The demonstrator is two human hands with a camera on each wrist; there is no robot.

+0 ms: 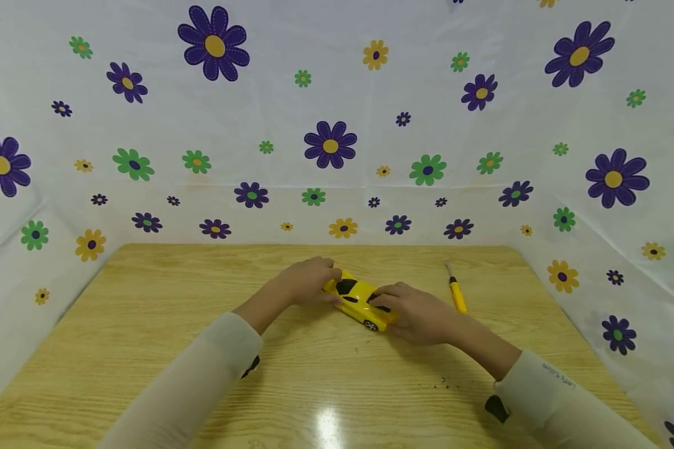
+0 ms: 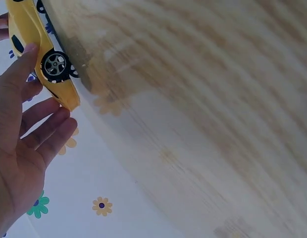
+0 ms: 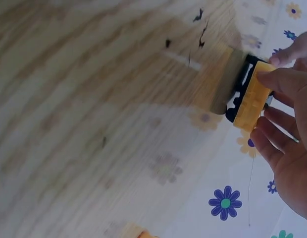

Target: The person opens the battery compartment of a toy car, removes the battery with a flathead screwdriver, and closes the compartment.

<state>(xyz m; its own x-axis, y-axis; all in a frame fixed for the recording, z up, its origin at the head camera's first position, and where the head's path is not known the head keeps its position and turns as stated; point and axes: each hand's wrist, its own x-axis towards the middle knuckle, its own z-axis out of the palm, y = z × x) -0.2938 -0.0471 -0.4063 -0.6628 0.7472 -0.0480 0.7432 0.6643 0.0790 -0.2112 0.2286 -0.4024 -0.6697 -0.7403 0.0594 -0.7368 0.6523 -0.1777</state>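
A yellow toy car (image 1: 362, 293) with dark windows and black wheels sits at a slant on the wooden table, in the middle of the head view. My left hand (image 1: 311, 282) holds its far left end, with the thumb on the side of the body near a wheel (image 2: 56, 65) in the left wrist view. At the near right end, my right hand (image 1: 423, 315) grips the car between thumb and fingers. In the right wrist view that yellow end (image 3: 251, 105) faces the camera. Fingers cover parts of both ends.
To the right of the right hand lies a screwdriver (image 1: 457, 295) with a yellow and black handle, its tip pointing away. Small dark marks (image 1: 444, 381) dot the table (image 1: 174, 280) at the near right. A white flowered cloth (image 1: 281, 118) stands behind and along both sides.
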